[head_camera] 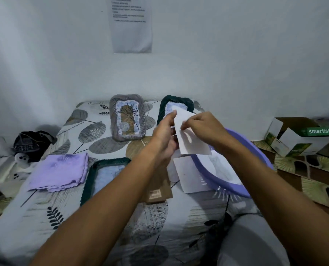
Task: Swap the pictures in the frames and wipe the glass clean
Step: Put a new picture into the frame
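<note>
Both hands up over the right-centre of the leaf-print bed sheet (pixel 44 212), sharing one white rectangular paper sheet (pixel 193 140): left hand (pixel 164 138) pinches its upper left edge with thumb and fingers, right hand (pixel 202 125) pinches the same sheet from the right, fingers curled on it. The paper is held in the air, tilted, above the purple round plastic basin (pixel 242 186) at the bed's right edge. Grey ribbed rectangular picture frame (pixel 128 117) leans at the far edge of the bed against the white wall (pixel 217 54), a leaf drawing showing in it. Dark green ribbed frame (pixel 165 106) stands just beside it on the right, partly hidden behind the held paper. A second dark green frame (pixel 104 169) lies flat near the bed's middle, under the left forearm. Lilac folded cloth (pixel 60 171) lies just left of that flat frame. Brown cardboard backing (pixel 157 189) and another white sheet (pixel 190 175) lie on the bed below the hands, the white sheet touching the basin rim. Printed paper notice (pixel 132 25) hangs on the wall. Green-and-white open carton (pixel 301 135) sits on the patterned floor to the right
</note>
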The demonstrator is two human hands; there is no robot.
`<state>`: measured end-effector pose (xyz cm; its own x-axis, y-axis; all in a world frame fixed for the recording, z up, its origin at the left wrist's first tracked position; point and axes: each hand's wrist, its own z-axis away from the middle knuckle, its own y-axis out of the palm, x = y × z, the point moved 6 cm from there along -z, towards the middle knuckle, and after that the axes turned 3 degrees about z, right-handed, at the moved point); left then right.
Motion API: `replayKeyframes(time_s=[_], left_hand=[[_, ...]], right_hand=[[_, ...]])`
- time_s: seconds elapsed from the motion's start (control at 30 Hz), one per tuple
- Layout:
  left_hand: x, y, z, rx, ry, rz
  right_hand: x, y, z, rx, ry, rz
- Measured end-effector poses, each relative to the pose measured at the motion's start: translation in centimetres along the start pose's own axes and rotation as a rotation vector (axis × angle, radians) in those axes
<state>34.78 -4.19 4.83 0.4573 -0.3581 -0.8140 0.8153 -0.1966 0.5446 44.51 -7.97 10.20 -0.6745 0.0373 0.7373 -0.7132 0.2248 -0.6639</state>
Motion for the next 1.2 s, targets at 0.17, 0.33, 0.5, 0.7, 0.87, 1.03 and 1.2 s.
replayKeyframes(time_s=[0.17,0.33,0.5,0.7,0.87,1.03,1.2], left_hand=[[-1.7,-6.1,0.7,-0.166,0.03,-0.107],[-2.8,-11.9,2.3,-0.232,0.013,-0.099],[-3.1,-17.2,3.6,-0.312,-0.007,-0.128],[-2.9,-21.8,4.9,-0.368,-0.025,-0.199],[-4.4,-24.8,6.0,-0.437,0.162,-0.651],[-5.8,-25.4,7.2,-0.228,0.459,-1.378],[-3.2,-26.3,6.6,0.172,0.243,-1.732]], right_hand=[[1.8,3.6,0.1,0.01,0.032,-0.043],[2.3,7.2,-0.2,0.02,-0.021,-0.185],[0.7,12.6,0.1,0.184,0.198,-0.414],[1.4,16.5,0.8,0.244,0.212,-0.39],[0.8,19.2,0.9,0.304,0.277,-0.391],[0.0,20.7,0.9,0.334,0.315,-0.394],[-0.4,21.5,0.8,0.36,0.295,-0.361]])
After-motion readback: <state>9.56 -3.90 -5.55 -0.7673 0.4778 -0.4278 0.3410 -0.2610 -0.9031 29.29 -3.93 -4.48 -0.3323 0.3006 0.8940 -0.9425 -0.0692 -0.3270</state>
